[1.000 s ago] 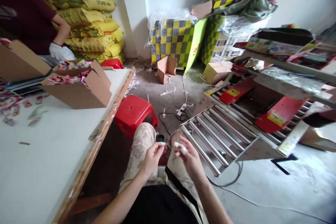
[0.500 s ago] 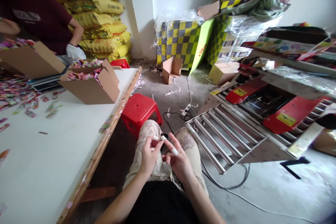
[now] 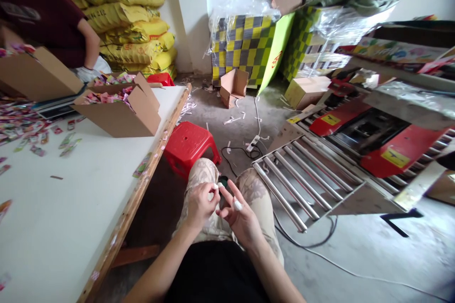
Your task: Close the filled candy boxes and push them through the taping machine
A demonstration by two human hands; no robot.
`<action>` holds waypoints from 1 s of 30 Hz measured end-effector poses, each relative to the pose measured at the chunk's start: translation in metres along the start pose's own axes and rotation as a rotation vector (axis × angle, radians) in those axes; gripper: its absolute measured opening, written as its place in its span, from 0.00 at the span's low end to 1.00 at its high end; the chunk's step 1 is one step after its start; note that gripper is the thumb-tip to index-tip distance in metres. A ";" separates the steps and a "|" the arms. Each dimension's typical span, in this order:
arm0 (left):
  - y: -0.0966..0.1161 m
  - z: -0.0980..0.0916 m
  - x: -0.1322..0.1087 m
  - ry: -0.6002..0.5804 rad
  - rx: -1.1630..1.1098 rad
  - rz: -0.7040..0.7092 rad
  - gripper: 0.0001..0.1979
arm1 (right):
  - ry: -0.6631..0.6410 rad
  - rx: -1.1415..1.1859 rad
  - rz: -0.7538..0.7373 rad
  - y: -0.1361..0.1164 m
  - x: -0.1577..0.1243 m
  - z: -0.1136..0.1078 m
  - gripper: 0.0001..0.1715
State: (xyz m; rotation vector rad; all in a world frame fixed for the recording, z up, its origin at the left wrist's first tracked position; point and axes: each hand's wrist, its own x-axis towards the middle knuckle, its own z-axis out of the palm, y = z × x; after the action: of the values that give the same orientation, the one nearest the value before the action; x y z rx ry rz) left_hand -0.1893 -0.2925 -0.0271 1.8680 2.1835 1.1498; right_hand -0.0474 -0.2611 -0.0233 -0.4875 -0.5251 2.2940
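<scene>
Over my lap, my left hand (image 3: 201,204) is closed in a pinch, thumb against the fingers, close to the tip of a right finger. Something small and white shows at its fingertips; whether it is a loose piece or a wrap on the finger I cannot tell. My right hand (image 3: 242,221) is palm up with two fingers stretched apart and the others partly bent. A white wrap (image 3: 237,205), like tape, goes around one of its fingers, and a bit of white also covers the tip of another. The right hand holds nothing visible.
At left is a white table (image 3: 88,189) with small colourful packets and open cardboard boxes (image 3: 121,116). A red stool (image 3: 190,144) stands by my knee, a roller conveyor (image 3: 302,175) at right. A co-worker (image 3: 53,14) leans at the far left; cables and scraps lie on the floor.
My left hand has curled tighter and its pinch has come slightly away from the right fingertip. The view has shifted a little; the co-worker's gloved hand has moved lower behind the boxes.
</scene>
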 end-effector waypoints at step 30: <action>-0.028 0.019 0.032 -0.420 -0.719 -0.641 0.13 | 0.173 0.191 0.161 0.011 0.027 -0.047 0.40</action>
State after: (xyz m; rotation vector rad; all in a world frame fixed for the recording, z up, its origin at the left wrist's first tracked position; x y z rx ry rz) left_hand -0.2118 -0.2554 -0.0429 0.9082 1.6154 1.0612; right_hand -0.0486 -0.2380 -0.0735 -0.6458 -0.1847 2.3958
